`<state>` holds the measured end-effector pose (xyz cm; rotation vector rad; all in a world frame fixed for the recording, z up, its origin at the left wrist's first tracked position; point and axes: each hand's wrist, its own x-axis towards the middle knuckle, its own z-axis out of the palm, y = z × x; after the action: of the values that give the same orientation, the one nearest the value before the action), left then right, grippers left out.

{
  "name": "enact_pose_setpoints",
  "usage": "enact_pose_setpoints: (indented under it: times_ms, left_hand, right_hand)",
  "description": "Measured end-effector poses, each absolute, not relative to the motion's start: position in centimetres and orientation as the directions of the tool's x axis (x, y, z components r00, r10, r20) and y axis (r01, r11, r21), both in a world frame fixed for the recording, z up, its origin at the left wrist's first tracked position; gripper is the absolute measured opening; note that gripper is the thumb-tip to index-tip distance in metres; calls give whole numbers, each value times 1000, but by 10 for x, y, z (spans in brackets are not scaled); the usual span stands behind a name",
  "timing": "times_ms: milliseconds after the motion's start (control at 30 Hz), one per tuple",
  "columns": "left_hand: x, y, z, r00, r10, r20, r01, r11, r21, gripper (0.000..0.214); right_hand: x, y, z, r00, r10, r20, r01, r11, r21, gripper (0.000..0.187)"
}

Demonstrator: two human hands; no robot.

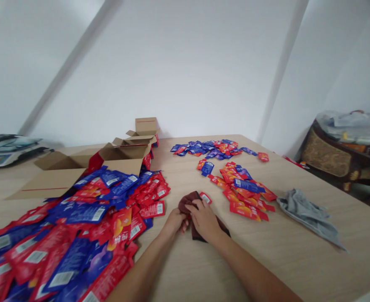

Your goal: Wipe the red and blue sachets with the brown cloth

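A dark brown cloth (pixel 197 230) with a black edge lies bunched on the table in front of me. My right hand (pixel 205 220) bends its fingers over the cloth and grips it. Close against it on the left, my left hand (pixel 174 222) is closed at the cloth's edge. A bit of a red packet shows between the hands, mostly hidden by fingers and cloth. Just behind the cloth lies a small red packet (pixel 205 197). Right of my hands is a loose group of orange-red packets (pixel 244 205), with a blue packet (pixel 249 185) on top.
A big heap of red and blue packets (pixel 90 213) covers the left. Behind it stand open cardboard boxes (pixel 54 178). More packets (pixel 210 149) lie at the back. A grey cloth (pixel 311 216) is at the right, and a patterned chair (pixel 326 153) stands beyond the table edge.
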<state>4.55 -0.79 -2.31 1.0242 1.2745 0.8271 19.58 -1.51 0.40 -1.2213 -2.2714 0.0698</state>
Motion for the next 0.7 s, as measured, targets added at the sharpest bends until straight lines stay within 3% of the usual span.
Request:
enact_pose_setpoints:
  times_ms: [167, 367, 467, 567, 633, 700]
  left_hand:
    - [49, -14, -14, 55, 948, -315, 43, 313, 949, 15]
    - [53, -15, -14, 31, 943, -333, 121, 327, 937, 23]
    - [54, -19, -11, -29, 992, -121, 258, 124, 958, 26]
    - [56, -25, -5, 64, 983, 175, 523, -182, 832, 47]
    - [59, -27, -2, 152, 969, 196, 681, -246, 690, 50]
    - [63, -26, -1, 149, 974, 169, 747, -223, 627, 41]
  right_hand:
    - [208, 6, 0, -247, 907, 340, 911, 338, -238, 35]
    - [219, 24, -1, -92, 955, 281, 972, 148, -183, 35]
    - [218, 25, -1, -27, 959, 282, 979, 82, -184, 34]
    - [219, 25, -6, -11, 945, 328, 974, 84, -211, 33]
    - [223, 26, -12, -28, 926, 376, 957, 133, -256, 33]
    - [230, 28, -16, -32, 899, 437, 915, 202, -348, 34]
